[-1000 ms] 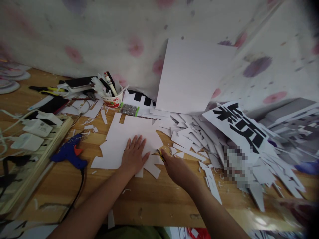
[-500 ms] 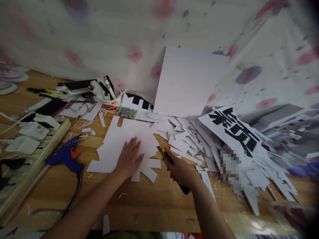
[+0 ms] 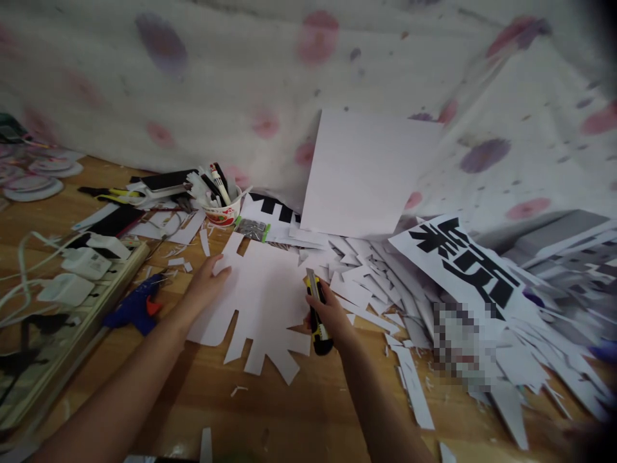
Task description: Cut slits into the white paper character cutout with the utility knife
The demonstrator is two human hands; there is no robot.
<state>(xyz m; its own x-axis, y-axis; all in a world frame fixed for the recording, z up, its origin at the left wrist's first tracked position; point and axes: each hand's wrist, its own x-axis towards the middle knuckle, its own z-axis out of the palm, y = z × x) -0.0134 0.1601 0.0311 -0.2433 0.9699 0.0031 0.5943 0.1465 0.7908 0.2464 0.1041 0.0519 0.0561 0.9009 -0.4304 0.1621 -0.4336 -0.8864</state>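
A white cut-out sheet (image 3: pixel 265 296) with jagged strips along its near edge lies flat on the wooden table (image 3: pixel 299 405). My left hand (image 3: pixel 208 281) pinches its upper left edge, thumb on top. My right hand (image 3: pixel 330 315) is closed round a black and yellow utility knife (image 3: pixel 315 308), held upright at the sheet's right edge with its tip pointing away from me.
A heap of white paper offcuts (image 3: pixel 376 276) and printed black-character sheets (image 3: pixel 463 257) fills the right side. A white board (image 3: pixel 361 173) leans on the floral cloth. A blue glue gun (image 3: pixel 132 307), chargers (image 3: pixel 77 273) and a pen cup (image 3: pixel 220 206) sit left.
My left hand slid from the middle of the sheet to its upper left edge and turned the sheet. My right hand raised the knife from low and flat to upright.
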